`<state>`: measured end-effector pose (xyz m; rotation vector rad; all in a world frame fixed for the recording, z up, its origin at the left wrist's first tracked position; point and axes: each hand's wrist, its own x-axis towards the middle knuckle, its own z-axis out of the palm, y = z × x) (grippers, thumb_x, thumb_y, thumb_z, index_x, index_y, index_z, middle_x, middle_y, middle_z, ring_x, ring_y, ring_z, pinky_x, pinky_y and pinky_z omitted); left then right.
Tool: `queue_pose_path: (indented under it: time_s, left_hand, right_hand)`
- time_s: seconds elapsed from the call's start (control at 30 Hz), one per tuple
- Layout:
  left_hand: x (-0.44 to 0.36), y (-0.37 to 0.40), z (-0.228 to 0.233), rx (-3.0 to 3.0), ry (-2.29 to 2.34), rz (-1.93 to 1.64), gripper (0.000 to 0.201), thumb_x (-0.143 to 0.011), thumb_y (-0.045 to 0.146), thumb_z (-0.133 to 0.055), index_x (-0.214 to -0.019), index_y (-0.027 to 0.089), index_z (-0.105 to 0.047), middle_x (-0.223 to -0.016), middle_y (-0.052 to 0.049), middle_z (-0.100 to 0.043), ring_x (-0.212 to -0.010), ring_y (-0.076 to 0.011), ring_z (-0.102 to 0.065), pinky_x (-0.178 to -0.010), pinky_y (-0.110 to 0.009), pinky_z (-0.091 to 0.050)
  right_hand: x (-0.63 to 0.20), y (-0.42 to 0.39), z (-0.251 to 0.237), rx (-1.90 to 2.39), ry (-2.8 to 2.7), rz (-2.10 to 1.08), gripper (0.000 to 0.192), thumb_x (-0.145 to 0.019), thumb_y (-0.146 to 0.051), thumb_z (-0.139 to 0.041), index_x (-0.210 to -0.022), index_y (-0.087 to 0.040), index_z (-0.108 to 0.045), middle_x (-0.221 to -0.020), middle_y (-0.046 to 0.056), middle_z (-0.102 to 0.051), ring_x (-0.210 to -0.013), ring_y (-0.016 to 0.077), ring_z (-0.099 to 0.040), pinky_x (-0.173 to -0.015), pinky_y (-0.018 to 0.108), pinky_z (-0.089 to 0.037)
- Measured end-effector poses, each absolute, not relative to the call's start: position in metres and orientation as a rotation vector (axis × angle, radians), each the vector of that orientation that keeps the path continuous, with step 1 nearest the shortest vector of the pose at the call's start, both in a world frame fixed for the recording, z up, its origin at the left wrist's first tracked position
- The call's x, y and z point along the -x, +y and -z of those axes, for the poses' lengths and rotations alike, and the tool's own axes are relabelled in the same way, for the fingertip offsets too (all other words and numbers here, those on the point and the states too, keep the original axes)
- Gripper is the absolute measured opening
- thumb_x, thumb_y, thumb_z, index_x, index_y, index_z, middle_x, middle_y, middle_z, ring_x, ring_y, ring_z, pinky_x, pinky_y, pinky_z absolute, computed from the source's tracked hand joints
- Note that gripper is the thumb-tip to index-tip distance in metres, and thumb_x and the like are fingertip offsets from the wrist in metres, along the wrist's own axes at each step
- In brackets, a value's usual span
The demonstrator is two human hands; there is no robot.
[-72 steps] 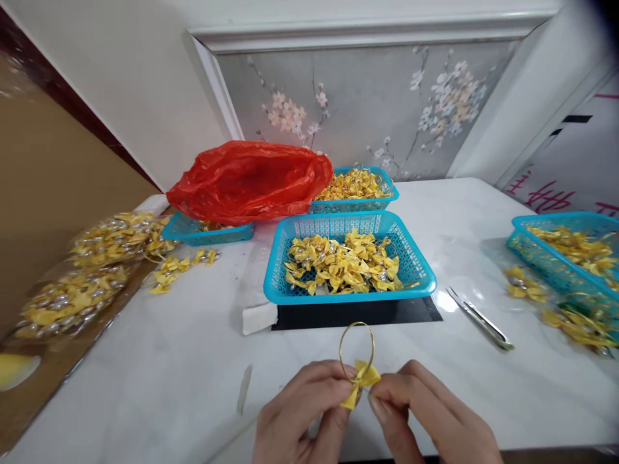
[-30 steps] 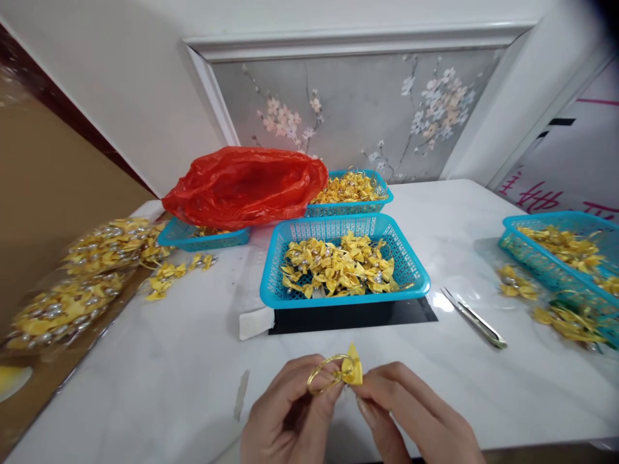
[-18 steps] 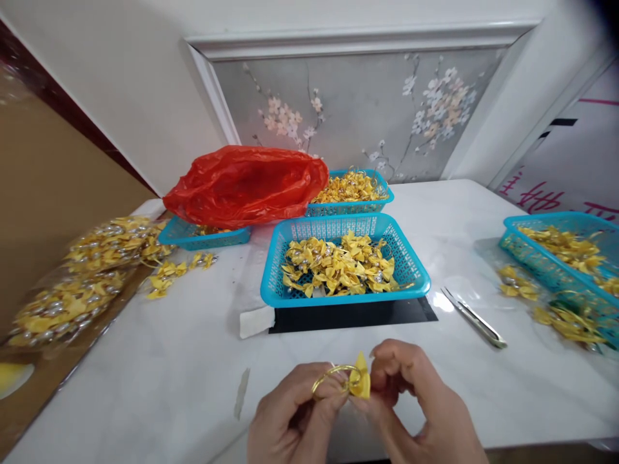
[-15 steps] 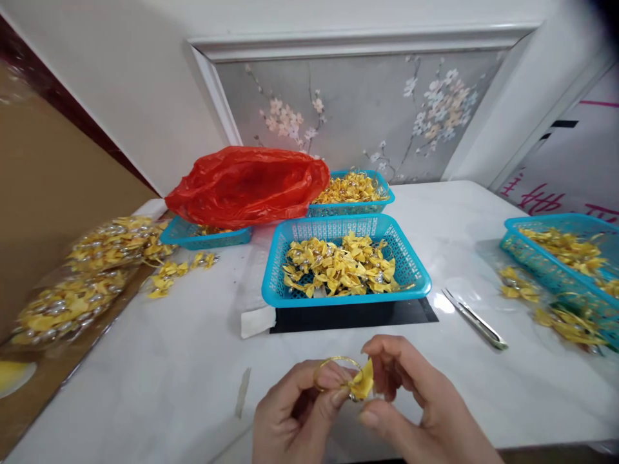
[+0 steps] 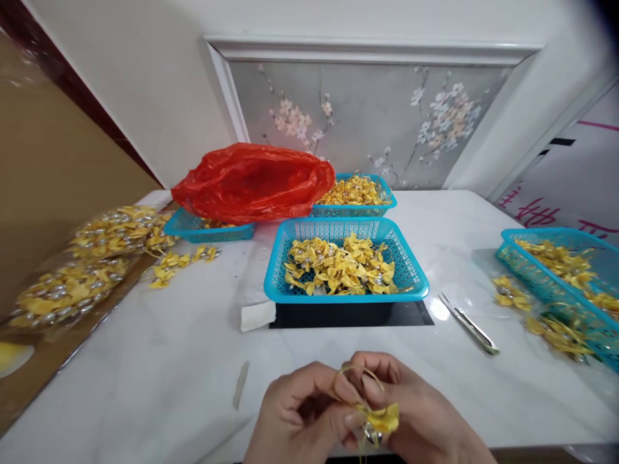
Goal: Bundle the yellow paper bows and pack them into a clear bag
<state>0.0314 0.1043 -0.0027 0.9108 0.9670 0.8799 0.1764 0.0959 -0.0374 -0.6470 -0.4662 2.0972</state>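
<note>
Low at the front of the table, my left hand [image 5: 300, 415] pinches a yellow bow ornament [image 5: 385, 419] between thumb and forefinger. The ornament has a thin gold wire loop standing up and a silvery bead below the bow. My right hand [image 5: 416, 403] is closed on it from the other side, its thumb and forefinger at the loop; its lower fingers are partly hidden. Just beyond both hands, a blue basket [image 5: 418, 287] holds many similar yellow bows with silvery beads.
Tweezers [image 5: 469, 324] lie right of the basket. At the right edge stands another blue basket [image 5: 527, 258] with loose bows beside it. A red plastic bag [image 5: 251, 183] lies over baskets behind. Bagged bows [image 5: 72, 290] sit at left. Beige tape [image 5: 240, 385] is near my left hand.
My right hand has come in from the right and closed on the ornament. The bow has turned and moved slightly right and down, showing more of its bead.
</note>
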Motion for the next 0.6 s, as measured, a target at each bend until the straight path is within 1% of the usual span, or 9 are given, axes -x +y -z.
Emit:
queue_pose_path:
  time_s: [0.13, 0.23, 0.27, 0.37, 0.43, 0.5, 0.6]
  left_hand:
    - [-0.027, 0.107, 0.006, -0.962, 0.921, -0.776, 0.008, -0.071, 0.021, -0.075, -0.065, 0.018, -0.071, -0.06, 0.002, -0.069, -0.048, -0.0092, -0.063, -0.048, -0.017, -0.05]
    - [-0.026, 0.108, 0.01, -0.977, 0.913, -0.761, 0.01, -0.072, 0.024, -0.075, -0.066, 0.018, -0.069, -0.058, 0.002, -0.068, -0.046, -0.0094, -0.064, -0.046, -0.016, -0.051]
    - [-0.026, 0.108, 0.011, -0.974, 0.913, -0.757, 0.013, -0.072, 0.026, -0.075, -0.066, 0.017, -0.068, -0.057, 0.002, -0.068, -0.045, -0.0092, -0.063, -0.045, -0.016, -0.05]
    - [-0.025, 0.107, 0.011, -0.942, 0.915, -0.726, 0.018, -0.072, 0.03, -0.075, -0.065, 0.016, -0.066, -0.058, 0.001, -0.069, -0.043, -0.0082, -0.063, -0.042, -0.014, -0.049]
    - [-0.025, 0.107, 0.01, -0.926, 0.919, -0.707, 0.02, -0.072, 0.031, -0.075, -0.065, 0.015, -0.065, -0.058, 0.001, -0.069, -0.042, -0.0072, -0.062, -0.042, -0.013, -0.047]
    - [-0.025, 0.107, 0.007, -0.902, 0.919, -0.694, 0.02, -0.071, 0.031, -0.076, -0.064, 0.015, -0.065, -0.058, 0.002, -0.069, -0.042, -0.0066, -0.062, -0.042, -0.013, -0.047]
    - [-0.026, 0.106, 0.002, -0.844, 0.919, -0.717, 0.022, -0.067, 0.031, -0.079, -0.061, 0.015, -0.065, -0.055, 0.002, -0.067, -0.04, -0.0061, -0.06, -0.043, -0.013, -0.048]
  right_hand:
    - [-0.18, 0.099, 0.032, 0.674, -0.526, -2.109, 0.035, -0.065, -0.04, -0.081, -0.069, -0.016, -0.055, -0.065, -0.001, -0.056, -0.057, 0.0126, -0.056, -0.056, 0.026, -0.048]
    - [-0.184, 0.103, 0.031, 0.727, -0.492, -1.965, 0.031, -0.07, -0.034, -0.079, -0.068, -0.017, -0.053, -0.064, -0.004, -0.05, -0.053, 0.0083, -0.049, -0.052, 0.019, -0.044]
    - [-0.186, 0.105, 0.032, 0.758, -0.438, -1.867, 0.029, -0.07, -0.032, -0.079, -0.069, -0.017, -0.053, -0.066, -0.004, -0.05, -0.055, 0.0072, -0.049, -0.05, 0.016, -0.043]
    - [-0.198, 0.109, 0.033, 0.832, -0.242, -1.593, 0.026, -0.069, -0.027, -0.081, -0.078, -0.02, -0.057, -0.085, -0.002, -0.056, -0.069, 0.0073, -0.057, -0.046, 0.009, -0.042]
    - [-0.213, 0.11, 0.035, 0.849, -0.182, -1.49, 0.029, -0.067, -0.026, -0.082, -0.084, -0.022, -0.059, -0.09, -0.002, -0.058, -0.069, 0.0063, -0.059, -0.044, 0.007, -0.044]
    - [-0.231, 0.11, 0.037, 0.896, -0.242, -1.346, 0.029, -0.064, -0.023, -0.083, -0.083, -0.022, -0.061, -0.083, -0.003, -0.058, -0.06, 0.0038, -0.056, -0.05, 0.008, -0.05]
    - [-0.262, 0.106, 0.039, 1.021, -0.428, -0.946, 0.017, -0.069, -0.019, -0.078, -0.071, -0.02, -0.061, -0.075, -0.004, -0.057, -0.053, 0.0023, -0.054, -0.068, 0.017, -0.057]
